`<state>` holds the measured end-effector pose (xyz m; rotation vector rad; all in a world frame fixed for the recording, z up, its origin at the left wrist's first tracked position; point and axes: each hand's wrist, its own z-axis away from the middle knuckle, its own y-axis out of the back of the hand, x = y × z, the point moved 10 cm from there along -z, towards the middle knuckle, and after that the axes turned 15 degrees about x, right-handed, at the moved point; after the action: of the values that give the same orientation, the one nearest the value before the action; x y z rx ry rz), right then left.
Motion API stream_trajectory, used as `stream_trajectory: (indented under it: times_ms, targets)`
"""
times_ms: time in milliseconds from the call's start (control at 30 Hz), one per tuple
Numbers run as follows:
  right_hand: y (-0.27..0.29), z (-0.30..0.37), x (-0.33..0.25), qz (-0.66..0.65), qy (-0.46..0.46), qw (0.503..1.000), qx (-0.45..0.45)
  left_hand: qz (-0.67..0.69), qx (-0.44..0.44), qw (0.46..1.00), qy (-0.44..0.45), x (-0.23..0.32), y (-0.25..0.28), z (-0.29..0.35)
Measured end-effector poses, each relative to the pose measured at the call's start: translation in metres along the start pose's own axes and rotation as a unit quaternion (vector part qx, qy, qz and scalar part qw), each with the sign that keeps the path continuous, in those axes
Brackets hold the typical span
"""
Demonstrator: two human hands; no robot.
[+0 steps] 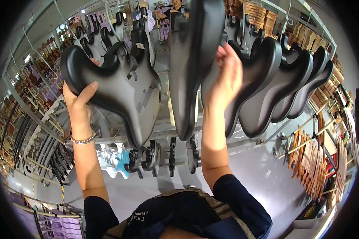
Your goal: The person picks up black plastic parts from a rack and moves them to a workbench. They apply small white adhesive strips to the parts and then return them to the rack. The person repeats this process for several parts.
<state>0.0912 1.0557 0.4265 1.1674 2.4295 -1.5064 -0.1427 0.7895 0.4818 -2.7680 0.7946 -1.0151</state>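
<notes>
My left hand point(81, 92) is closed round the horn edge of a grey-to-black electric guitar body point(125, 93), its thumb on the near face and its fingers mostly hidden behind. The body hangs tilted, with routed cavities in its face. A second dark guitar body point(193, 79) hangs nearly edge-on in the middle. My right hand point(227, 73) is raised beside its right edge, fingers stretched upward and slightly blurred; whether they touch the body I cannot tell. Just right of that hand hangs another guitar body point(253, 75) of the same finish.
Several more dark bodies point(301, 81) hang in a row at right from the metal rack point(325, 30). Smaller dark bodies point(149, 157) hang on a lower level. Wooden necks point(307, 163) stand at right, purple bodies point(66, 223) at lower left. A person point(173, 10) is at the far back.
</notes>
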Motion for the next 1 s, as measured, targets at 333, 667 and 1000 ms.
stream_trajectory:
  times_ms: [333, 667, 1000]
  targets:
    - [-0.077, -0.034, 0.122, -0.074, -0.212, 0.966, -0.131, -0.049, -0.017, 0.974, -0.221, 0.045, -0.187, 0.067]
    - [-0.087, -0.034, 0.113, 0.046, -0.146, 0.98, -0.13, -0.063, 0.077, 0.991, -0.089, 0.028, -0.196, 0.048]
    - [-0.061, -0.02, 0.109, -0.147, -0.374, 0.908, -0.12, -0.097, 0.099, 0.989, -0.042, 0.104, -0.157, 0.124]
